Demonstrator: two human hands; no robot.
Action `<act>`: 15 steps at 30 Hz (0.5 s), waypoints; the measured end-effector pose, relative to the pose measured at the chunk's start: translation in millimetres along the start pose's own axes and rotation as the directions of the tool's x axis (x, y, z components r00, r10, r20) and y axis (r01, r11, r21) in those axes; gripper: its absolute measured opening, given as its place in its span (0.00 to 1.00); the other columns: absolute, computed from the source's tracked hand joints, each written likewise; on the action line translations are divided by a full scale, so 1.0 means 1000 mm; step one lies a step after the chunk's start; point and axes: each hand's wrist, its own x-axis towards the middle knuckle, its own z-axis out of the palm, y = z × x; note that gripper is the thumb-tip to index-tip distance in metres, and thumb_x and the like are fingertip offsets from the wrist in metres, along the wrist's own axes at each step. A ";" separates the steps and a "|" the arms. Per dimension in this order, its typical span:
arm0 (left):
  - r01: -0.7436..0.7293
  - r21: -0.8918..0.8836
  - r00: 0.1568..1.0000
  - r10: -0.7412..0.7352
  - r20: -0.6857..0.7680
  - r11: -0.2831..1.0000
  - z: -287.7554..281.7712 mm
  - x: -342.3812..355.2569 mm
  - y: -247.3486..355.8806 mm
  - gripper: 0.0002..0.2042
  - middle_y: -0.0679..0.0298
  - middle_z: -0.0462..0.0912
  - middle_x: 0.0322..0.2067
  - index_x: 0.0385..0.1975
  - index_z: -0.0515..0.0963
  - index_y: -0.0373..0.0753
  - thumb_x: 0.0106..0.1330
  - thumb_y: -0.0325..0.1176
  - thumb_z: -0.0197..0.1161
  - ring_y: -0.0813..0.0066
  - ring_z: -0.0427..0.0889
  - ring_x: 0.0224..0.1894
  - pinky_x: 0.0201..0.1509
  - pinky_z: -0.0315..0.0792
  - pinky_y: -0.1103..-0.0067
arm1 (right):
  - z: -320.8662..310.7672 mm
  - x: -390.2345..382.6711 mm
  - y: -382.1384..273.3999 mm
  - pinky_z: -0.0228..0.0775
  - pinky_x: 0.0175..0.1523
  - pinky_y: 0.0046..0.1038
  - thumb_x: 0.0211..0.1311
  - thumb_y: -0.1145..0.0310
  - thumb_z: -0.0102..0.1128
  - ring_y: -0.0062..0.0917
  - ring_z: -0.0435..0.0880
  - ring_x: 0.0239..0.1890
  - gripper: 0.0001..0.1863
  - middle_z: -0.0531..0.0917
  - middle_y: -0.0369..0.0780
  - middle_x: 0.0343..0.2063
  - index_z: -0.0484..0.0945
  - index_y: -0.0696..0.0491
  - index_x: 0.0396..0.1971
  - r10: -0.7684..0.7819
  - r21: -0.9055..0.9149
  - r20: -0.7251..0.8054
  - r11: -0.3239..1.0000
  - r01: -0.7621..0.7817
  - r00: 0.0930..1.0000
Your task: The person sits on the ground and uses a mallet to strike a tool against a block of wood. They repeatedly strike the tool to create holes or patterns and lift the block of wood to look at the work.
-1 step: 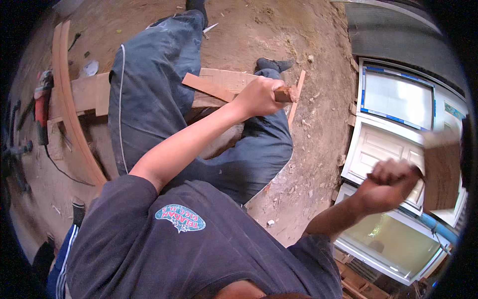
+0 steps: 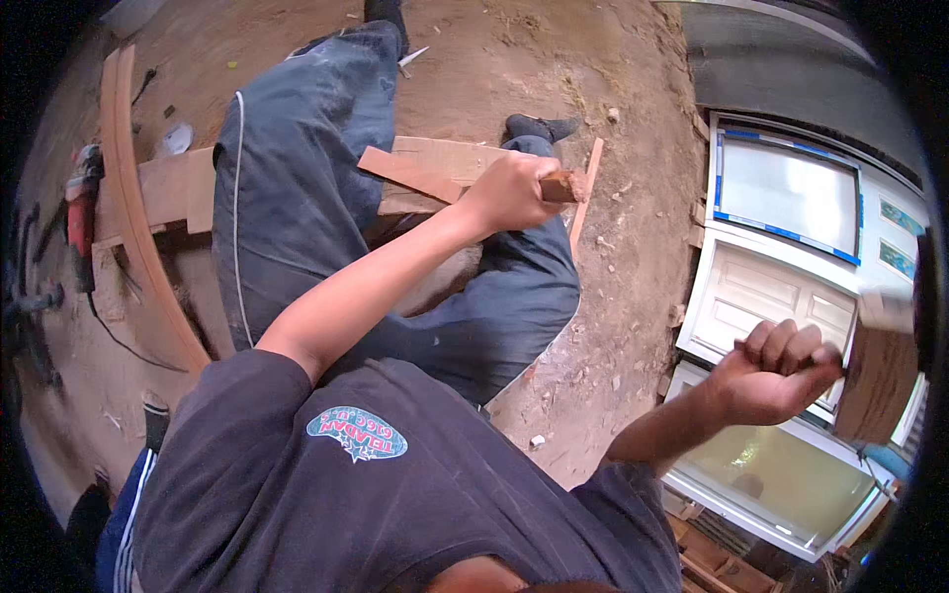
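My left hand (image 2: 506, 193) is closed around a short wooden piece (image 2: 563, 188) with a rough, pale end, over my bent legs. Beneath it, a thin wooden strip (image 2: 400, 170) lies slanted on a wide board (image 2: 455, 148) that runs under my left leg, and another narrow strip (image 2: 591, 178) is just beyond. At the far right my right hand (image 2: 776, 371) is raised in a fist on a wooden mallet with a blocky head (image 2: 870, 381); its handle is mostly hidden by my fingers, and the head is slightly blurred.
Left are long curved boards (image 2: 133, 188), a red-black power tool (image 2: 81, 208) with cord, and dark tools (image 2: 35, 296). Another person's striped trouser leg (image 2: 129, 514) shows lower left. White door and window panels (image 2: 751, 287) stand at right. Debris scatters the dirt floor (image 2: 633, 119).
My right hand and the mallet head have shifted a little downward and to the right. My left hand keeps its hold, with the whole view shifted very slightly.
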 end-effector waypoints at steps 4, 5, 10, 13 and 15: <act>0.090 -0.026 0.995 -0.089 0.045 0.996 0.006 -0.007 -0.017 0.11 0.54 0.75 0.21 0.24 0.72 0.36 0.45 0.28 0.70 0.53 0.77 0.25 0.29 0.69 0.68 | -0.035 -0.066 0.086 0.52 0.24 0.20 0.74 0.63 0.46 0.16 0.60 0.17 0.14 0.64 0.29 0.17 0.69 0.49 0.24 0.019 -0.672 0.092 0.739 0.047 0.996; 0.098 -0.009 0.995 -0.098 0.032 0.995 0.004 -0.007 -0.017 0.11 0.54 0.75 0.21 0.24 0.72 0.36 0.45 0.28 0.70 0.53 0.77 0.25 0.29 0.69 0.68 | -0.030 -0.073 0.083 0.54 0.25 0.20 0.73 0.65 0.48 0.16 0.63 0.18 0.13 0.66 0.29 0.17 0.71 0.49 0.25 0.197 -0.832 0.324 0.525 0.179 0.925; 0.166 0.030 0.979 -0.169 0.118 0.986 -0.016 -0.014 0.000 0.10 0.52 0.77 0.24 0.24 0.71 0.35 0.50 0.32 0.66 0.49 0.79 0.31 0.34 0.71 0.63 | -0.003 -0.022 0.027 0.40 0.15 0.18 0.76 0.57 0.42 0.10 0.49 0.14 0.18 0.56 0.27 0.15 0.65 0.48 0.24 0.167 -0.435 -0.042 0.884 -0.168 0.985; 0.190 0.027 0.973 -0.191 0.133 0.982 -0.014 -0.008 -0.003 0.10 0.52 0.77 0.24 0.25 0.72 0.35 0.50 0.32 0.66 0.49 0.79 0.31 0.34 0.71 0.64 | -0.006 -0.025 0.043 0.40 0.15 0.17 0.76 0.55 0.42 0.11 0.48 0.13 0.18 0.54 0.27 0.15 0.63 0.47 0.26 -0.002 -0.027 -0.147 1.000 -0.002 0.989; 0.124 0.027 0.984 -0.126 0.125 0.992 -0.007 -0.007 -0.008 0.10 0.51 0.78 0.24 0.26 0.73 0.36 0.51 0.33 0.67 0.49 0.80 0.30 0.33 0.72 0.63 | -0.039 -0.060 0.088 0.48 0.21 0.17 0.72 0.61 0.47 0.14 0.57 0.18 0.12 0.63 0.30 0.19 0.69 0.50 0.29 -0.032 -0.550 -0.024 0.835 0.014 0.999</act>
